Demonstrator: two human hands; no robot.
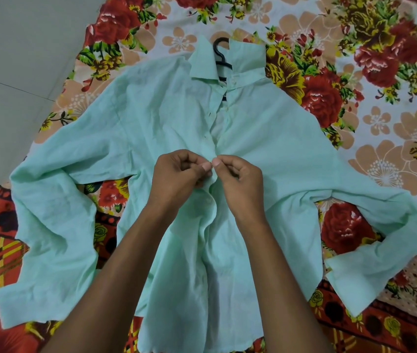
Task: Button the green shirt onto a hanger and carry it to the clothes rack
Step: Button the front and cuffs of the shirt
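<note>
A pale green shirt lies face up on a flowered bedsheet, sleeves spread to both sides. A black hanger is inside it, its hook sticking out past the collar. My left hand and my right hand meet at the shirt's front placket around mid-chest. Each pinches one edge of the placket between thumb and fingers, fingertips almost touching. Above my hands the placket gapes a little up to the collar. Below them the front edges hang loose and rumpled. Whether a button sits between my fingers is too small to tell.
The flowered bedsheet covers the bed under the shirt. Pale tiled floor shows at the upper left beyond the sheet's edge. The right cuff lies folded near the lower right.
</note>
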